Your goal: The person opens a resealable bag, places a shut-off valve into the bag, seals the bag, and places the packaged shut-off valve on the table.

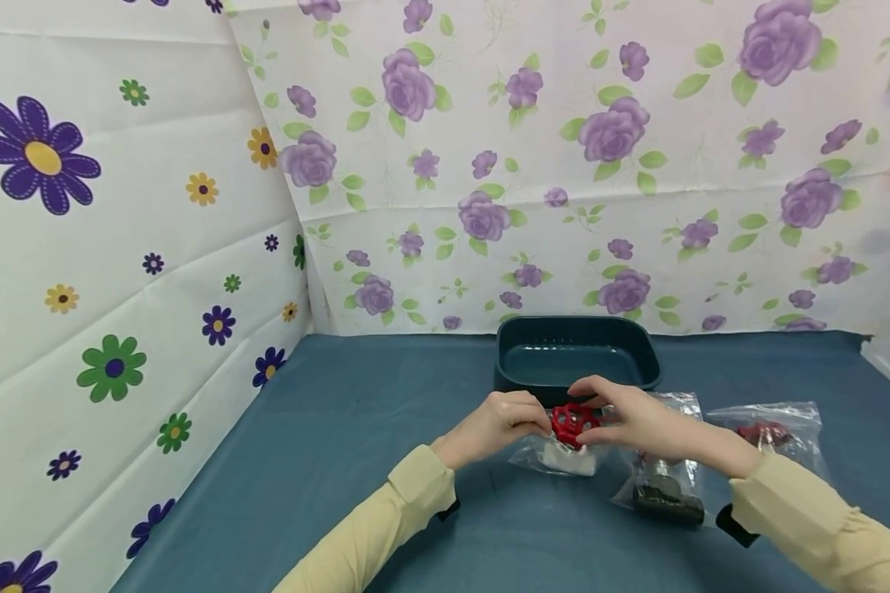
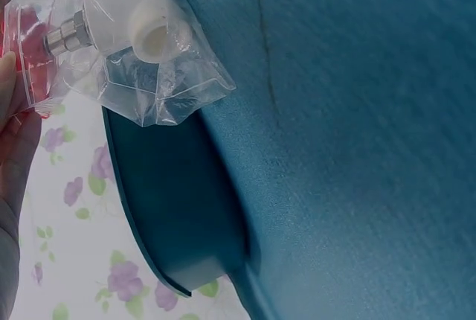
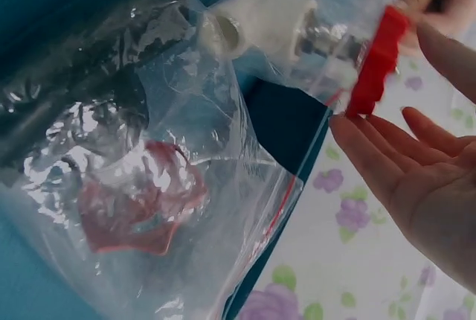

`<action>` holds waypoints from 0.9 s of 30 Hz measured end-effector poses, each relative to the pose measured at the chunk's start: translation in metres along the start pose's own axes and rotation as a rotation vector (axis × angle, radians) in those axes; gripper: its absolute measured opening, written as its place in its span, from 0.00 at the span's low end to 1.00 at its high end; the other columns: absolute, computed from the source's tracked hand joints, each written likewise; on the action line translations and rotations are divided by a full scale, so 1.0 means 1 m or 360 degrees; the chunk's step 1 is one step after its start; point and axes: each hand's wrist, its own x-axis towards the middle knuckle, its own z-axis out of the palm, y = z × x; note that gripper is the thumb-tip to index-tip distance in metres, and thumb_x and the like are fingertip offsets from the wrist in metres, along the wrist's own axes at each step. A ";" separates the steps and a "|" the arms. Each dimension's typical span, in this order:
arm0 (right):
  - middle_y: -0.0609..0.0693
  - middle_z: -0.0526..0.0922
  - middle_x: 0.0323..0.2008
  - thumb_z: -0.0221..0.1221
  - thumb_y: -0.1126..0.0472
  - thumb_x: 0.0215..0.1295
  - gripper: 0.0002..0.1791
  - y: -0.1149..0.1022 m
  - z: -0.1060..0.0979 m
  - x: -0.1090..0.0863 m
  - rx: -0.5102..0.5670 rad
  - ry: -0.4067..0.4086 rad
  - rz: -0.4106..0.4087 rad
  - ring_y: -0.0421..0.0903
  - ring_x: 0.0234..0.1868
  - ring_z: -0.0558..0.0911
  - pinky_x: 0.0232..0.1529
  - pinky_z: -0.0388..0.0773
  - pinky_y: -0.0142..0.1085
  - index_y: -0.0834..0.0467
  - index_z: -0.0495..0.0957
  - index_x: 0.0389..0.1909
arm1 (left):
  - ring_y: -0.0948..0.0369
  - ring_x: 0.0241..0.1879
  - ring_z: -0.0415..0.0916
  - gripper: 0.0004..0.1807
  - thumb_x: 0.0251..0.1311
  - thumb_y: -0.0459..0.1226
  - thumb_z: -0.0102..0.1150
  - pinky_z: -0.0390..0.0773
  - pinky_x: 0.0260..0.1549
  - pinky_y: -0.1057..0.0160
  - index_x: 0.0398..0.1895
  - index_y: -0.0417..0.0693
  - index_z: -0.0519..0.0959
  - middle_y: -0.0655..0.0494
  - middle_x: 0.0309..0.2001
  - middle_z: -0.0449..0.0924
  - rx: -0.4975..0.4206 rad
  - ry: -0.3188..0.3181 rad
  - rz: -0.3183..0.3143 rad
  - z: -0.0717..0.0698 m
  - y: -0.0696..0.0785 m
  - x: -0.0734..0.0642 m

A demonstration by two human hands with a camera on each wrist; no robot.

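A red handwheel (image 1: 573, 422) on a white plastic valve with a metal stem (image 3: 327, 41) stands upright at a clear plastic bag, in front of the bin. The valve's white body (image 2: 119, 18) lies inside the bag (image 2: 160, 85). My left hand (image 1: 498, 424) pinches the bag at its edge beside the wheel. Around the wheel's other side, my right hand (image 1: 641, 420) has its fingers spread, a fingertip touching the wheel's rim in the right wrist view. Its thumb appears apart from the rim. Whether the wheel is wholly outside the bag, I cannot tell.
A dark teal bin (image 1: 578, 362) stands behind my hands, near the flowered back curtain (image 1: 445, 165). Under my right forearm lies a bag (image 1: 667, 486) with a dark cylindrical part and a red wheel. Another bag (image 1: 779, 432) with a red part lies farther right.
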 end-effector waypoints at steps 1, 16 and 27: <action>0.58 0.70 0.52 0.60 0.53 0.59 0.28 0.001 -0.002 -0.003 -0.0011 0.0023 0.0016 0.52 0.48 0.74 0.41 0.75 0.37 0.60 0.64 0.56 | 0.72 0.36 0.70 0.04 0.53 0.27 0.60 0.70 0.37 0.77 0.31 0.41 0.80 0.57 0.33 0.76 0.0005 -0.0009 0.0005 0.000 0.001 0.000; 0.41 0.76 0.23 0.59 0.67 0.57 0.02 0.016 0.001 0.000 -0.0287 0.0018 0.0097 0.37 0.20 0.73 0.20 0.73 0.31 0.57 0.78 0.30 | 0.73 0.36 0.69 0.04 0.54 0.28 0.60 0.69 0.38 0.78 0.32 0.43 0.81 0.58 0.34 0.76 0.0110 -0.0051 0.0018 -0.003 0.004 0.002; 0.47 0.72 0.13 0.52 0.66 0.64 0.08 0.015 0.006 0.009 -0.0297 0.0249 0.0281 0.41 0.11 0.69 0.14 0.69 0.35 0.59 0.78 0.28 | 0.72 0.37 0.70 0.05 0.54 0.28 0.60 0.69 0.38 0.78 0.32 0.44 0.80 0.58 0.34 0.76 0.0108 -0.0048 0.0001 -0.006 0.005 0.003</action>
